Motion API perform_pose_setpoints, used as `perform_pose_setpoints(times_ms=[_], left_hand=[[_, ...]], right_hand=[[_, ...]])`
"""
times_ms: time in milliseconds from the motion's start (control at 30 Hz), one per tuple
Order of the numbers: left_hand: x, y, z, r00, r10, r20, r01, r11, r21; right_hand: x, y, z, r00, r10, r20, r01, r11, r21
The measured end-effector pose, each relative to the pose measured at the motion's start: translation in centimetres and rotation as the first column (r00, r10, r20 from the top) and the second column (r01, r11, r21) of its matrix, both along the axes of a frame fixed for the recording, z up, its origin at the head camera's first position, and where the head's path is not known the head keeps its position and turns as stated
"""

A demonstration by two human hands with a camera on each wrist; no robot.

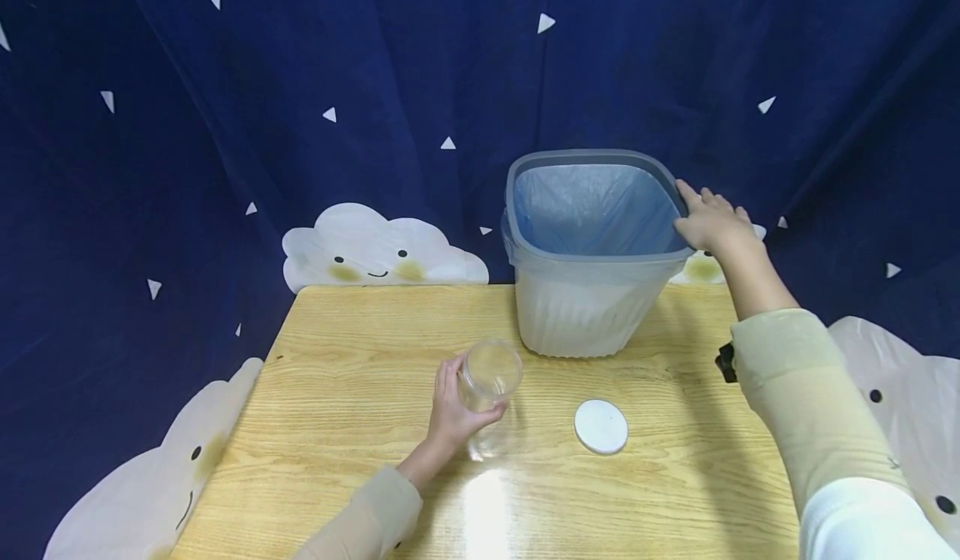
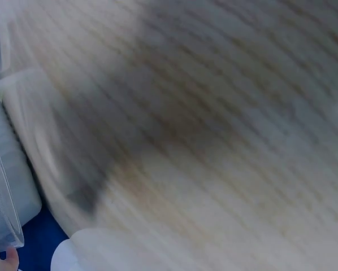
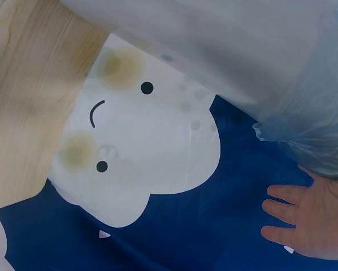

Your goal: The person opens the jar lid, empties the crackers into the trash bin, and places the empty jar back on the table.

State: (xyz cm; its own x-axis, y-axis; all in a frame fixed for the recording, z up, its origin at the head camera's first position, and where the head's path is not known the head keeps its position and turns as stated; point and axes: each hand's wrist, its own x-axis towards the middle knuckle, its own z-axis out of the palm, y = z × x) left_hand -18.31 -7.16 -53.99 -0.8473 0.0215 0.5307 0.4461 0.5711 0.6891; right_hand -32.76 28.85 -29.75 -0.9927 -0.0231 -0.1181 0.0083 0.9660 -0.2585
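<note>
My left hand (image 1: 453, 410) grips a clear, see-through jar (image 1: 491, 368) from its left side, with fingers and thumb round it; the jar's open mouth shows from above. In the left wrist view, part of the jar (image 2: 8, 206) and a bit of the hand (image 2: 0, 257) show at the left edge. A round white lid (image 1: 601, 427) lies flat on the table to the jar's right. My right hand (image 1: 712, 222) rests on the right rim of a trash bin (image 1: 592, 306), and its fingers (image 3: 282, 212) stretch out straight in the right wrist view.
A blue plastic bag (image 1: 592, 202) lines the bin, which stands near the far edge of the wooden table (image 1: 360, 343). Behind hangs a dark blue cloth (image 1: 420, 68) with white triangles and clouds. A small black object (image 1: 726, 363) shows beside the right sleeve.
</note>
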Motion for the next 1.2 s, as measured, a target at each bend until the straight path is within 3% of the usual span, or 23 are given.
perform_pose_setpoints(times_ms=[233,500,867,1200], left_hand=[[0.5,0.1,-0.7,0.999,-0.013,0.05,0.013,1.0,0.004],[1.0,0.1,-1.4,0.999,-0.021,0.045,0.021,1.0,-0.007],[1.5,0.2,-2.7,0.99,-0.046,0.137,0.03,0.993,0.117],[2.2,0.3,-3.4,0.986,-0.068,0.152,0.04,0.983,0.177]], right_hand=[[0.0,0.1,0.0,1.0,0.0,0.001,0.0,1.0,-0.001],[0.1,0.0,0.1,1.0,0.0,0.004,0.0,1.0,-0.004],[0.2,0.0,0.2,1.0,0.005,-0.004,-0.005,1.0,-0.007],[0.1,0.0,0.0,1.0,-0.003,-0.001,0.003,1.0,-0.009]])
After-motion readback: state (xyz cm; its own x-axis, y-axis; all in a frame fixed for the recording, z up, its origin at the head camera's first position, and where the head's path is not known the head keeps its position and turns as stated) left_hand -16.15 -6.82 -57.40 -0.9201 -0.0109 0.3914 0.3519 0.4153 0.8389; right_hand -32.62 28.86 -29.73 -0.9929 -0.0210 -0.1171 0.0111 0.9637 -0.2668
